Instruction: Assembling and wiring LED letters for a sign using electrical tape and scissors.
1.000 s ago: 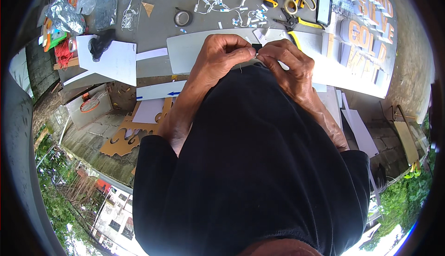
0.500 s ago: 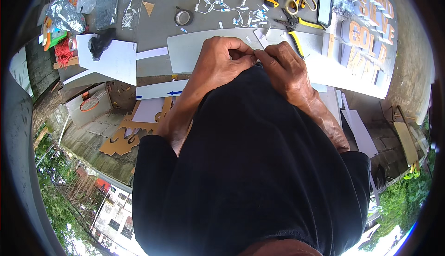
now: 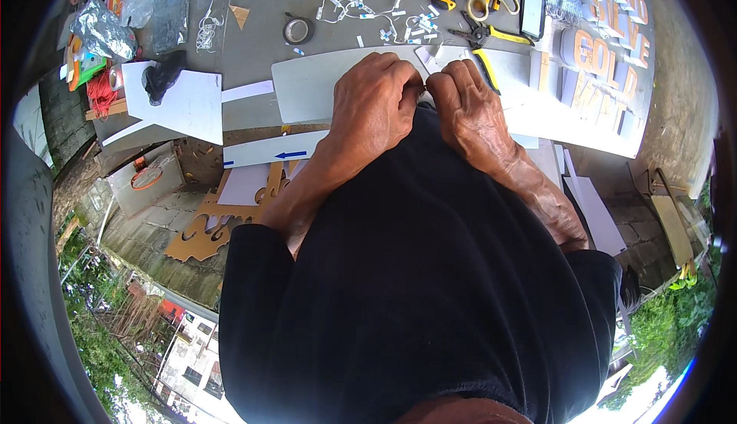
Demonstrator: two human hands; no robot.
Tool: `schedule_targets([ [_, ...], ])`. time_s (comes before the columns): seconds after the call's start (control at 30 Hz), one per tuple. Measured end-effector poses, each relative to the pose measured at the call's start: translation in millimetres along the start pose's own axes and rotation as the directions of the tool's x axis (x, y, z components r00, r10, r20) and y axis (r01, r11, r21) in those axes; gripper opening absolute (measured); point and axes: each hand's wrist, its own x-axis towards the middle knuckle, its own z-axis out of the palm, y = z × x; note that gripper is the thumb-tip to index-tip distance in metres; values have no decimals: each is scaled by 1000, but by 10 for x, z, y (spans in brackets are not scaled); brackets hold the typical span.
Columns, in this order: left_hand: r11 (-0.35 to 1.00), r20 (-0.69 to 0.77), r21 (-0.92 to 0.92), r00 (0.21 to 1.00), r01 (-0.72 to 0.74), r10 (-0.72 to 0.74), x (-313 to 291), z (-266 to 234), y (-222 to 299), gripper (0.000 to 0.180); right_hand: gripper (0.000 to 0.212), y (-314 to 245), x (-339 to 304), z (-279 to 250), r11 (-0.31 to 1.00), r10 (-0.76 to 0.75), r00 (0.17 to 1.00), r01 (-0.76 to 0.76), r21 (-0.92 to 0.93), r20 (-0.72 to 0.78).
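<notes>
Evidently for fine control, the left hand (image 3: 375,105) and right hand (image 3: 470,109) meet close to the chest, by the middle of the table's near edge. Fingers on both are curled inward with the tips almost touching; whatever may be between them is hidden, so I cannot tell whether either grasps anything. Below and just beyond lies a long pale panel (image 3: 307,90), along the near edge, probably serving as a work surface. Yellow-and-black pliers (image 3: 480,34) rest just past the right hand, handy for reaching. Farther toward the far edge, a string of small white modules (image 3: 367,15) is spread loosely, perhaps so single pieces show. Block letters (image 3: 585,49) stand in rows toward the right edge, seemingly set apart from the tools.
</notes>
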Motion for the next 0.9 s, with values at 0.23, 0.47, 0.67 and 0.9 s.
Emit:
schedule_targets([
  [0.23,983,-18,-161,996,-86,84,29,71,-139,16,14,115,-47,1,968,167,985,-154,198,-48],
  [0.47,903,213,-384,970,193,-117,66,-20,-136,13,12,231,26,-159,866,233,970,-239,440,69],
  [0.67,862,270,-486,963,142,-7,118,-51,-236,13,12,250,52,-248,804,219,964,-265,532,149],
  [0.9,638,470,-617,866,461,-172,104,-30,-226,15,21,214,66,-326,660,258,908,-416,626,331],
])
